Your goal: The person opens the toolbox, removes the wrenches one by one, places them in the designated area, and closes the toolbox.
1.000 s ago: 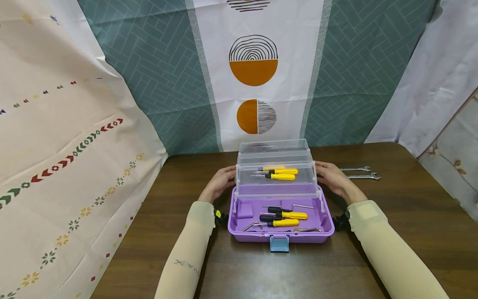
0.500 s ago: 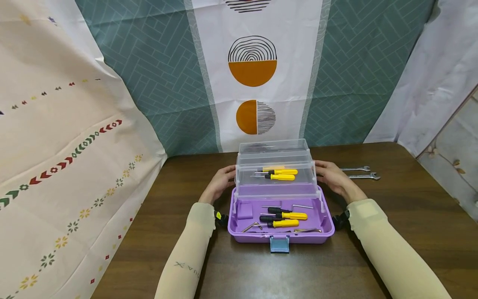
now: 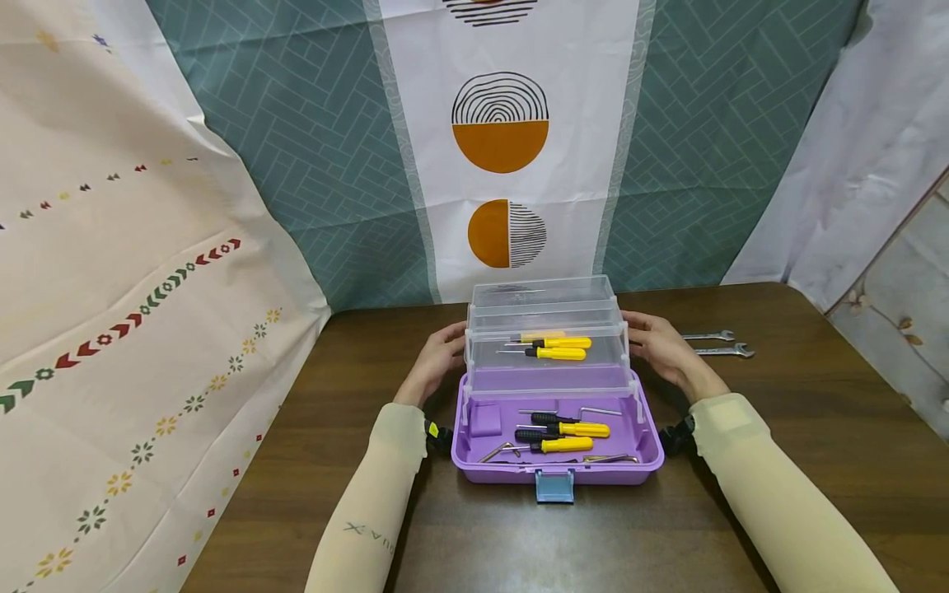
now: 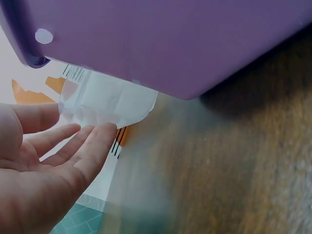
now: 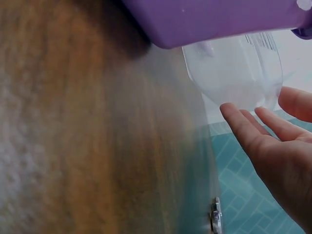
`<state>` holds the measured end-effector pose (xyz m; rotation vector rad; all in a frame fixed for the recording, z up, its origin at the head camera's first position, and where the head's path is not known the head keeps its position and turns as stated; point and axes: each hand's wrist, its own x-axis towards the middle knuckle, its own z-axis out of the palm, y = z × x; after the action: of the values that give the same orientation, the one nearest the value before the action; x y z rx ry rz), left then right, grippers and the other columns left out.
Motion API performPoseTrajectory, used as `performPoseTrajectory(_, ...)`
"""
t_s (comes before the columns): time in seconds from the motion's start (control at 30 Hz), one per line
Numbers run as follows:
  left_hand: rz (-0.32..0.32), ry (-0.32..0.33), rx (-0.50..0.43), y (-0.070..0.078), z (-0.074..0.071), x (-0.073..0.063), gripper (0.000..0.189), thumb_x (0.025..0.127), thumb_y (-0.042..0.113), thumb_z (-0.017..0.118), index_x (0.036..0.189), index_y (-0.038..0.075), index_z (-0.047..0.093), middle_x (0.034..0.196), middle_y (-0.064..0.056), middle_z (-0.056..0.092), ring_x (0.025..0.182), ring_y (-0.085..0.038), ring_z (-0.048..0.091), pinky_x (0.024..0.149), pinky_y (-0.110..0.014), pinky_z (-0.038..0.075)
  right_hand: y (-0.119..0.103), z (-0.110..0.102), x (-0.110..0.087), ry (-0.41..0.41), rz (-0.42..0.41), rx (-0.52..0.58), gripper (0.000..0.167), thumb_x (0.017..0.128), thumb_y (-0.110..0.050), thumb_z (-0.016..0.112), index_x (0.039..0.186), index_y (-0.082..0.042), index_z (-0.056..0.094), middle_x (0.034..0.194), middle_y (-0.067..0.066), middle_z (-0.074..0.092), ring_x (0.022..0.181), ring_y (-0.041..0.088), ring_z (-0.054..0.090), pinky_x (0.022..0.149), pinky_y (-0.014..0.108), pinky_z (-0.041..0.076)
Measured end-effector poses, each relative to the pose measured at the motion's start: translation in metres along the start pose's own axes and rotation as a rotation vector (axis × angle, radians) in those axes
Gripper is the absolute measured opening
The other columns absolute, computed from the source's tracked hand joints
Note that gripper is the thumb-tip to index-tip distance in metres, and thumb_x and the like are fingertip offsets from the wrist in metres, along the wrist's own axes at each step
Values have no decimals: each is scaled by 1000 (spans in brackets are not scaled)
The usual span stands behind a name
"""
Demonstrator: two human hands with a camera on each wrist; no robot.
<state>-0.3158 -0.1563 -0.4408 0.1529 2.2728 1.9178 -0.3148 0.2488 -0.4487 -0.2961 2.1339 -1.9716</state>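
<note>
A purple toolbox (image 3: 485, 471) stands unfolded on the table, its clear lid (image 3: 541, 290) raised at the back and a clear tray (image 3: 489, 356) below it. My left hand (image 3: 433, 366) holds the lid's left end, thumb and fingertips at its edge in the left wrist view. On the other end my right hand (image 3: 667, 358) does the same, fingertips along the clear rim in the right wrist view. Yellow screwdrivers (image 3: 559, 353) show in the tray. More screwdrivers (image 3: 567, 445) with yellow or black handles and hex keys (image 3: 600, 409) lie in the base.
Two wrenches (image 3: 722, 350) lie on the wooden table (image 3: 356, 346) beyond my right hand. At the toolbox's front a blue latch (image 3: 554, 486) hangs down. Patterned cloth (image 3: 334, 148) covers the wall behind, and a cream cloth (image 3: 148, 329) drapes along the left side.
My right hand has shifted very slightly at the lid's right end. The toolbox stays unfolded with its tools in place, and the left hand keeps its position.
</note>
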Motion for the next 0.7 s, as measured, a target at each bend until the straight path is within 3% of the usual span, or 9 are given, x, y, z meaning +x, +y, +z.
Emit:
performPoseTrajectory(0.33,28,9,-15,1,0,-1,44,110,16,52,153,5,50,151,-16,53,134,-34,57,111,-49,48,-1,-1,-1,9,-13,22,58,111,-15,51,160,5,29,134,0,52,113,3,59,94,17,51)
performPoseTrajectory(0.57,70,35,-83,1,1,1,44,109,10,53,153,4,50,148,-18,55,130,-32,59,110,-45,49,-4,0,-3,34,-77,36,56,110,-10,50,160,6,29,143,9,48,116,5,58,95,15,51)
performPoseTrajectory(0.7,101,45,-99,2,2,1,44,109,9,54,152,3,50,147,-19,54,132,-31,57,112,-46,47,-4,0,-2,49,-96,51,56,110,-10,51,159,6,30,139,1,51,119,6,57,96,16,52)
